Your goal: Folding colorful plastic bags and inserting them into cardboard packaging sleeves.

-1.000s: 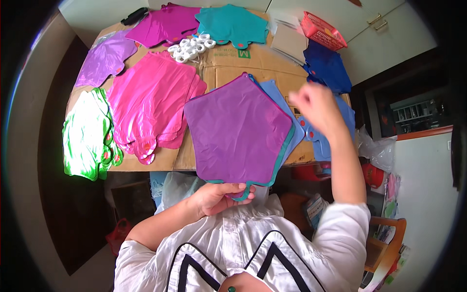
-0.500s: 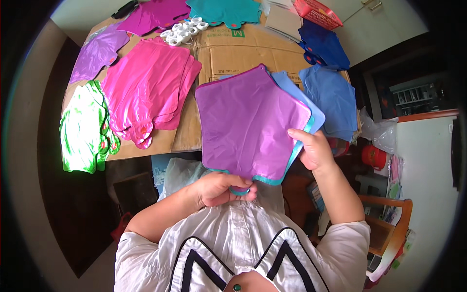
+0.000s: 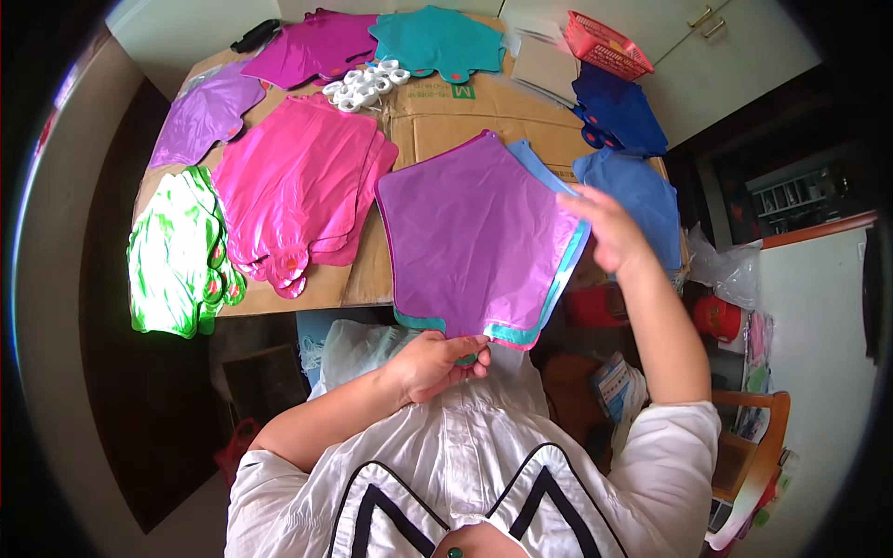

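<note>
The left hand (image 3: 433, 363) pinches the necks of a fanned stack of flat foil balloons (image 3: 474, 237), purple on top, held above the near counter (image 3: 446, 116) edge. The right hand (image 3: 609, 232), fingers loosely open, touches the stack's right edge. Peeling one sheet cleanly probably means keeping the necks pinched tight while the right fingertips separate a single layer.

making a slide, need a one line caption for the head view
Left hand pinches the neck of a stack of flat foil balloons topped by a purple one, right hand at its right edge.
</note>
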`<action>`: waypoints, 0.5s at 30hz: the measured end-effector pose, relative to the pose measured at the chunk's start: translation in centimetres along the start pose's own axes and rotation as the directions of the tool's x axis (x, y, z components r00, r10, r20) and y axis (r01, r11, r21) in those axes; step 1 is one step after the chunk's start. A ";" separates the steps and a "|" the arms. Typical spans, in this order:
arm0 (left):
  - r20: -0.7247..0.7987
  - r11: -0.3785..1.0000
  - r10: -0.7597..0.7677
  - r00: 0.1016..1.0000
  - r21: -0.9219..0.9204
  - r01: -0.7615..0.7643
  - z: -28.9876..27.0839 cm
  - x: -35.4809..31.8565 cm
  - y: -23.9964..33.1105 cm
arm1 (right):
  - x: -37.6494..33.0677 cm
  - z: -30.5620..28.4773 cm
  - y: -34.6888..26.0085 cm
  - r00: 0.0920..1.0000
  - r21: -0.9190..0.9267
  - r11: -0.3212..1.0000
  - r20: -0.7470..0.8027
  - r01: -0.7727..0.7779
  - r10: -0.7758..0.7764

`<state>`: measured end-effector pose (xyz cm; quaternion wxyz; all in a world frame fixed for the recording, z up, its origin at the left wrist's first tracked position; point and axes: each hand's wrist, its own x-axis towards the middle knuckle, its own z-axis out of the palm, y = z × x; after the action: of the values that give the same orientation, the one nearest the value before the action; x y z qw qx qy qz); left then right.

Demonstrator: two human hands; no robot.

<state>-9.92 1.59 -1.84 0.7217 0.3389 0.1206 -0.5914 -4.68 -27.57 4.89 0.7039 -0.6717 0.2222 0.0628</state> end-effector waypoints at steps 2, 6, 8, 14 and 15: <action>-0.009 1.000 -0.020 1.000 0.013 0.020 0.8 0.0 0.2 | 3.4 -1.9 -1.5 0.985 0.081 0.995 0.167 -0.053 0.038; 0.011 0.999 -0.008 1.000 0.052 0.007 1.3 0.1 0.4 | 7.2 1.4 -6.9 0.945 -0.306 0.936 0.211 -0.177 0.248; 0.045 0.999 -0.002 0.999 0.050 0.000 1.7 0.4 0.3 | 11.9 3.4 -5.5 0.981 -0.509 0.858 0.119 -0.072 0.153; 0.098 0.997 0.063 0.993 0.046 -0.068 1.0 1.0 0.3 | 11.7 13.4 -6.3 0.989 -0.957 0.286 -0.002 0.041 -0.147; 0.127 0.996 0.071 0.989 0.045 -0.078 0.8 1.2 0.2 | 11.5 13.8 -6.4 0.986 -0.968 0.246 0.000 0.041 -0.165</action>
<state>-9.61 0.20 -1.84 0.7408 0.3233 0.0472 -0.5869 11.21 -17.14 6.17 0.1371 -0.9765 0.1286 0.1052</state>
